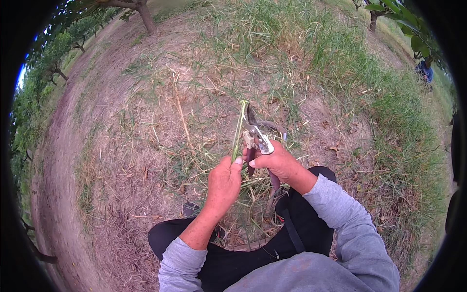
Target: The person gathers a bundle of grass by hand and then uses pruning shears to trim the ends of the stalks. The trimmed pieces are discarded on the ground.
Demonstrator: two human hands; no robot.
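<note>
Between thumb and fingers, my left hand grips a small bundle of green grass stems, which points up and away from me. My right hand is closed around a pair of pruning shears with dark handles and a coiled spring. The dark blade of the shears rises close beside the upper end of the stems; whether it touches them I cannot tell. Behind the shears, a dark curved tool, perhaps a sickle, lies on the ground. Cut grass is heaped below my hands, between my knees.
Taller green grass grows along the right and far side. A dry stalk lies on the bare soil ahead to the left. A tree trunk stands at the far left. Under leaves at the far right is a person in blue.
</note>
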